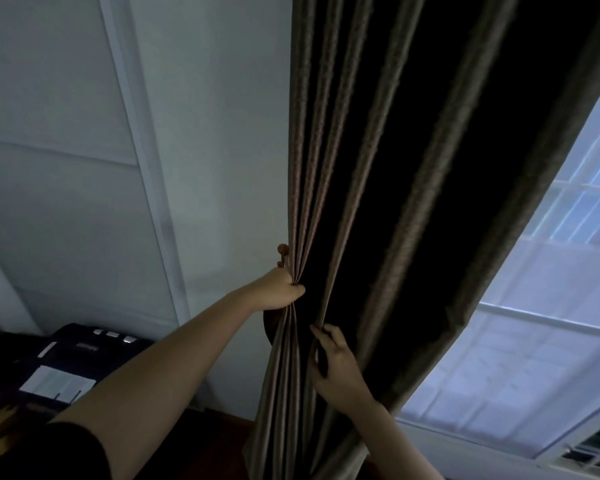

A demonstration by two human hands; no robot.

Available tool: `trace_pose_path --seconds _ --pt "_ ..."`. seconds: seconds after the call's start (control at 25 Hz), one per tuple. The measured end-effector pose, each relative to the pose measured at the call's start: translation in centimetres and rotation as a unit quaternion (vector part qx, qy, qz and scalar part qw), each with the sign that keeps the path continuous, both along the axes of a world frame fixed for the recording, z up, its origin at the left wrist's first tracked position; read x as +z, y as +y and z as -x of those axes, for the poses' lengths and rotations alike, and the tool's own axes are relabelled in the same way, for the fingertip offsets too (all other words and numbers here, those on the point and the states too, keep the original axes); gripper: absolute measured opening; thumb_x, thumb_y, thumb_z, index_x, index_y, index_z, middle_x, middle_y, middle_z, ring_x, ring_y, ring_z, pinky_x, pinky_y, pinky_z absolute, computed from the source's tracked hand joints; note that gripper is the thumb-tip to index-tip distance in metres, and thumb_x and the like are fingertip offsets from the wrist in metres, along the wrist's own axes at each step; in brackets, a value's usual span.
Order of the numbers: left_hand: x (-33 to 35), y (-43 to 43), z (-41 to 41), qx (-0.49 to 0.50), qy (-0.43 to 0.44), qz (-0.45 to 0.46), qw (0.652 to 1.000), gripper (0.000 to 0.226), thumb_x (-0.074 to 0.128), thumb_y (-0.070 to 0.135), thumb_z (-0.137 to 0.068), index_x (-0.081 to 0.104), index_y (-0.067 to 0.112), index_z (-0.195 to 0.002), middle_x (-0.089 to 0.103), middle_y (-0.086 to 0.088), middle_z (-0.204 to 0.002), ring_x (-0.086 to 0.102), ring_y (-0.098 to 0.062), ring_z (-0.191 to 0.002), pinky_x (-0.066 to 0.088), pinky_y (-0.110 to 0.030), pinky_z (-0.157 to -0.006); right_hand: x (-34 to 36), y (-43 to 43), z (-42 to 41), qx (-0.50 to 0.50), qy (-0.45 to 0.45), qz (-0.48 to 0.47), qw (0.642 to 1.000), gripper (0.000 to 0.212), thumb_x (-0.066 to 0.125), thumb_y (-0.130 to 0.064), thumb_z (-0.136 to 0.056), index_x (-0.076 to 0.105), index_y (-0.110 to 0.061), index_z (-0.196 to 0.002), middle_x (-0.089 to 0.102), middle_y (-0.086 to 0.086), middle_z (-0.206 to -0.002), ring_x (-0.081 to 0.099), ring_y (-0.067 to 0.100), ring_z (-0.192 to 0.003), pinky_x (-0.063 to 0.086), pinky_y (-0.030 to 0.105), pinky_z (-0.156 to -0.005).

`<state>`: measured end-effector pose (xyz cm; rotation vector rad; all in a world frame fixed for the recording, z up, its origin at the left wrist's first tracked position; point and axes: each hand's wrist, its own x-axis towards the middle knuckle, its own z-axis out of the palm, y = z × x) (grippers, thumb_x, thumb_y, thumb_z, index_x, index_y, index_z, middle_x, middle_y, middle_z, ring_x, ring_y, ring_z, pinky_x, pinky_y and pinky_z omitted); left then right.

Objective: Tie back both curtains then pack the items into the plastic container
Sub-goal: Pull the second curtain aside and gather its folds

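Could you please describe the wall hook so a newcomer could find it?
Find the dark pleated curtain beside the pale wall. Follow its left edge down to the left hand gripping the folds. Just above that hand sits the hook: small, brown and knobbed, unlike the plain wall.

Your head-worn wide-angle camera, the only view, faces the curtain (343,168) from close range, tilted slightly down, with the wall (205,133) at left and the window (534,323) at right.
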<state>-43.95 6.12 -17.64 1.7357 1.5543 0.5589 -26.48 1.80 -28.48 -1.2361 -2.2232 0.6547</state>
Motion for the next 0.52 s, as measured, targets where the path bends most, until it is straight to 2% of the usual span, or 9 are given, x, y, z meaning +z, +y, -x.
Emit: trace_pose_path --seconds 0.16,0.28,0.36,0.44,0.52 --pt "0.2 0.6 -0.6 -0.052 0.022 0.028 0.998 0.020 0.038 0.012 -0.094 0.047 0.012 -0.076 0.049 -0.007 -0.078 0.048 -0.020 -0.074 0.036 -0.025 -0.061 -0.2 -0.1 0.1 0.011 0.000 0.019 1.000 0.065 0.053 -0.017 -0.085 0.030 -0.017 -0.145 0.021 -0.004 -0.149 0.035 0.012 -0.133 0.024 0.010 -0.105" --pt "0.4 0.7 -1.3 -0.063 0.035 0.038 0.997 0.020 0.039 0.014 -0.095 0.054 0.009 -0.083 0.055 -0.007 -0.080 0.052 -0.019 -0.076 0.043 -0.028 -0.067 0.0 0.0 0.0 0.009 -0.001 0.018 1.000 0.067 0.058 -0.018 -0.084 0.030 -0.016 -0.145 0.023 -0.004 -0.150 0.030 0.010 -0.135 0.016 0.000 -0.101" --pt "0.1 0.9 -1.5 -0.058 0.033 0.040 0.997 0.022 0.040 0.017 -0.093 0.058 0.005 -0.095 0.060 -0.009 -0.088 0.055 -0.019 -0.078 0.050 -0.035 -0.077 0.0 0.1 -0.1 0.012 0.004 0.023 1.000 0.068 0.060 -0.019 -0.082 0.031 -0.016 -0.145 0.025 -0.005 -0.149 0.028 0.006 -0.135 0.011 -0.007 -0.097" --pt "-0.1 1.0 -1.4 -0.058 0.034 0.045 0.997 0.020 0.041 0.021 -0.088 0.056 0.011 -0.097 0.058 -0.013 -0.094 0.054 -0.022 -0.081 0.053 -0.041 -0.083 -0.2 0.1 -0.2 0.016 0.010 0.032 0.999 0.069 0.059 -0.019 -0.081 0.033 -0.018 -0.144 0.027 -0.007 -0.147 0.027 0.003 -0.134 0.011 -0.006 -0.098" --pt "0.1 0.8 -1.5 -0.059 0.016 0.050 0.997 0.017 0.043 0.020 -0.085 0.054 0.017 -0.098 0.055 -0.011 -0.094 0.054 -0.023 -0.082 0.052 -0.036 -0.076 -0.8 0.0 -0.2 0.025 0.023 0.037 0.999 0.071 0.058 -0.018 -0.077 0.033 -0.020 -0.143 0.032 -0.006 -0.146 0.029 0.006 -0.136 0.015 -0.001 -0.103"
